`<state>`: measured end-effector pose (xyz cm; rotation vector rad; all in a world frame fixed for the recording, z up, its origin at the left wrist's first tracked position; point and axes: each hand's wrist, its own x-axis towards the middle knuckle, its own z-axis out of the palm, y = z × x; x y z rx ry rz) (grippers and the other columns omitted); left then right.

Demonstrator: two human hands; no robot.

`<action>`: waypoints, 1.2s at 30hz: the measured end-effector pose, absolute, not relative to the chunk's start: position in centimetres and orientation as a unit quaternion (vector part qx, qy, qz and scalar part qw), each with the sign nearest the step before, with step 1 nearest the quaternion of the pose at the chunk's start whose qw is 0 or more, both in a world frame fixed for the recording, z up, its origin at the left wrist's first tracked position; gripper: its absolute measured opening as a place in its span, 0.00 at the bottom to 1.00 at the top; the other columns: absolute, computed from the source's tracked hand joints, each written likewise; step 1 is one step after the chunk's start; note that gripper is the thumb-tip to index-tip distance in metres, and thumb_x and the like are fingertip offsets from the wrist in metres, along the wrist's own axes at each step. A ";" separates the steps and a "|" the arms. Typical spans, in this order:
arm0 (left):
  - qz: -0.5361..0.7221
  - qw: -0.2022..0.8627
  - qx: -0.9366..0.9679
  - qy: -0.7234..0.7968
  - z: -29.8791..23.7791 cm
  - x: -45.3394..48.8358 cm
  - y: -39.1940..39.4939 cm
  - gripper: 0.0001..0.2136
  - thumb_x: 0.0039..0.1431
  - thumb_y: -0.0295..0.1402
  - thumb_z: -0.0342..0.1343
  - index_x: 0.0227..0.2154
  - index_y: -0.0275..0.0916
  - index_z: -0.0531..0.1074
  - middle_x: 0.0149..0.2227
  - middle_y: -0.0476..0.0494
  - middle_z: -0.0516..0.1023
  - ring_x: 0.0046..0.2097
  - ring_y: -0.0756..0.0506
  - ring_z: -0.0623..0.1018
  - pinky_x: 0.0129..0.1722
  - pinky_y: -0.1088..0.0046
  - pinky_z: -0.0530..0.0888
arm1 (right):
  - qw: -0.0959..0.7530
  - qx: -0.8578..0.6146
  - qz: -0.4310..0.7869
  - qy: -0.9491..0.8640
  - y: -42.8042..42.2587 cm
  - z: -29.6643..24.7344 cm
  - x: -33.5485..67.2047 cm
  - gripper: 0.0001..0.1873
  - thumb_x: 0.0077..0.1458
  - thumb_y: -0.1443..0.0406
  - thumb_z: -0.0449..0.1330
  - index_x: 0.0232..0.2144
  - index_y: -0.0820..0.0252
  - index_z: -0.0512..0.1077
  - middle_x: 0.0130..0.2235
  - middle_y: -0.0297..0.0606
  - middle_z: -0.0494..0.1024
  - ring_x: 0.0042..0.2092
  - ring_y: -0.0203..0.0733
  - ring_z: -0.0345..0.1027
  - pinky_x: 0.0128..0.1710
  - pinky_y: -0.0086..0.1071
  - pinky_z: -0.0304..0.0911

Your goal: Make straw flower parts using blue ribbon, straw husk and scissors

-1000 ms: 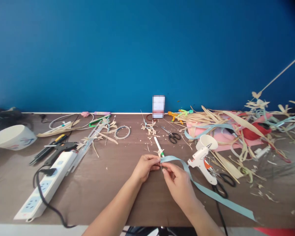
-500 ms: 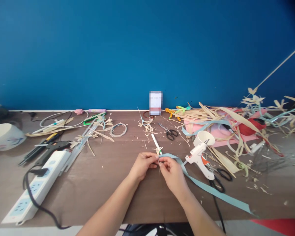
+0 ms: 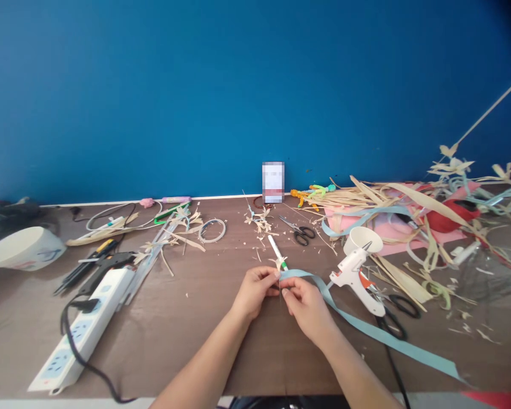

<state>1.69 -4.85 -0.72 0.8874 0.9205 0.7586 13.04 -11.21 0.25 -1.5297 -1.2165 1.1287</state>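
Note:
My left hand [image 3: 255, 292] is closed in a pinch at the base of a small cream flower [image 3: 279, 263], whose thin wire stem points down between my hands. Close beside it, my right hand [image 3: 307, 304] pinches the light blue ribbon [image 3: 402, 345] near the stem. From there the ribbon curves over the right fingers and trails across the table to the lower right. Just behind the flower lies a white marker [image 3: 275, 248] with a green band. The fingertips partly hide where ribbon and stem meet.
A white glue gun [image 3: 355, 278] and black-handled scissors [image 3: 394, 326] lie right of my hands. Smaller scissors [image 3: 302, 234] are farther back. A power strip [image 3: 85, 335], black glue gun [image 3: 106, 270] and white bowl [image 3: 23, 247] stand left. Dried strips [image 3: 402, 278] crowd the right.
The view has turned slightly left and tilted, so everything appears shifted right. Both hands keep their pinch close together, with the ribbon still trailing right.

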 end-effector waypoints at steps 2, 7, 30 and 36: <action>0.345 0.732 0.404 0.426 -0.7 1.8 -4.9 0.10 0.42 0.36 0.59 0.23 0.33 0.70 0.21 0.48 0.71 0.23 0.54 0.70 0.22 0.82 0.67 | 0.390 -0.619 0.434 -0.525 -12.2 0.9 13.6 0.10 0.50 0.64 0.51 0.33 0.60 0.69 0.16 0.27 0.63 0.18 0.32 0.55 0.17 0.25 0.52; 0.347 0.725 0.396 0.444 -0.5 1.8 -4.9 0.11 0.41 0.37 0.59 0.22 0.33 0.69 0.20 0.48 0.71 0.24 0.53 0.72 0.22 0.82 0.67 | 0.424 -0.697 0.241 -0.527 -14.9 3.0 17.9 0.09 0.51 0.61 0.51 0.32 0.59 0.68 0.24 0.34 0.68 0.24 0.36 0.62 0.24 0.28 0.59; 0.353 0.750 0.347 0.439 -0.3 1.8 -4.7 0.11 0.40 0.36 0.60 0.24 0.32 0.70 0.19 0.46 0.72 0.23 0.53 0.72 0.21 0.82 0.69 | 0.320 -0.760 -0.068 -0.562 -14.7 -0.8 25.0 0.20 0.49 0.56 0.52 0.41 0.64 0.61 0.36 0.47 0.68 0.37 0.50 0.63 0.33 0.38 0.60; 0.353 0.756 0.343 0.433 -0.3 1.7 -4.7 0.11 0.39 0.35 0.61 0.23 0.32 0.70 0.19 0.46 0.72 0.22 0.54 0.72 0.21 0.82 0.69 | 0.387 -0.719 0.000 -0.578 -15.0 -0.5 24.2 0.18 0.48 0.60 0.55 0.41 0.62 0.61 0.36 0.45 0.67 0.38 0.47 0.62 0.37 0.38 0.60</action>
